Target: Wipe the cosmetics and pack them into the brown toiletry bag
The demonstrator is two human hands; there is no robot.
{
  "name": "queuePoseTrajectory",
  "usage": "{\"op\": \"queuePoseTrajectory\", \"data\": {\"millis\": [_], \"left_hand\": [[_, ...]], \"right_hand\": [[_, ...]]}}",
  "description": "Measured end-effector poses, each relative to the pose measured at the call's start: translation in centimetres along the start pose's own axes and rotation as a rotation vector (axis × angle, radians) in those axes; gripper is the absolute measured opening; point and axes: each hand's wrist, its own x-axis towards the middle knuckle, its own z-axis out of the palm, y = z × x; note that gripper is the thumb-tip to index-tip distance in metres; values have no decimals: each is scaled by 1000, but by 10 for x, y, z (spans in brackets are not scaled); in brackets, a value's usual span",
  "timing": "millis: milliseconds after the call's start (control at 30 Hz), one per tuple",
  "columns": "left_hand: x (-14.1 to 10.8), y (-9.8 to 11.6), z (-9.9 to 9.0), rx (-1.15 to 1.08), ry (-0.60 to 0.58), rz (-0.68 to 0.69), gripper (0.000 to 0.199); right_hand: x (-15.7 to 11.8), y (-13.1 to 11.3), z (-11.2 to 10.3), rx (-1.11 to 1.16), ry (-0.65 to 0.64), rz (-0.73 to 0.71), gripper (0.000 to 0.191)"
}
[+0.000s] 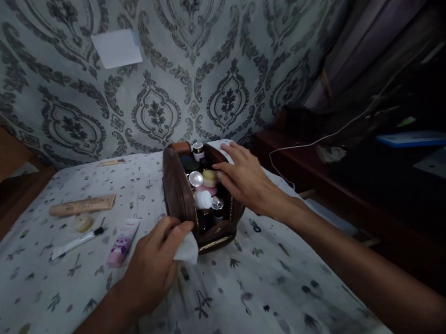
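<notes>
A brown zip bag (179,183) stands open on the patterned cloth, filled with several small bottles and jars, among them a white bottle (203,200) and a yellow-lidded jar (209,178). My left hand (156,258) is closed on a white tissue (188,249) at the bag's near left corner. My right hand (241,178) lies over the bag's right rim, fingers apart, its fingertips close to the yellow-lidded jar; it holds nothing that I can see.
Left of the bag lie a beige tube (82,205), a small jar (83,223), a white stick with a black end (77,243), a pink tube (123,242) and a thin item (112,162). Patterned wall behind; dark red furniture (311,168) and a white cable (318,142) at right.
</notes>
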Motion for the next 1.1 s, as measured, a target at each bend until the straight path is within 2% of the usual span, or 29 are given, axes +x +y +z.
{"op": "queuePoseTrajectory", "data": {"millis": [133,333,467,633,733,833,900,1033,1100], "left_hand": [[-1,0,1,0,5,0,69],[-1,-2,2,-1,9,17,69],[1,-2,1,0,18,19,66],[-1,-2,-13,-173,-6,2,65],[-8,-10,-22,-257,56,-88,63],[-18,-30,-30,-236,101,-233,52],[-27,-53,-38,-166,119,-349,43],[-51,-112,-65,116,208,-630,35],[-65,-140,-81,296,199,-804,38]], "right_hand": [[11,2,4,-30,-116,-35,22],[4,1,2,55,-72,-79,15],[1,3,6,109,-65,-92,22],[1,10,13,136,-40,-138,25],[1,17,18,153,4,-185,26],[0,18,20,174,69,-187,27],[-2,10,15,194,109,-150,27],[-13,-28,-6,265,233,-39,22],[-20,-53,-15,305,287,-30,26]]}}
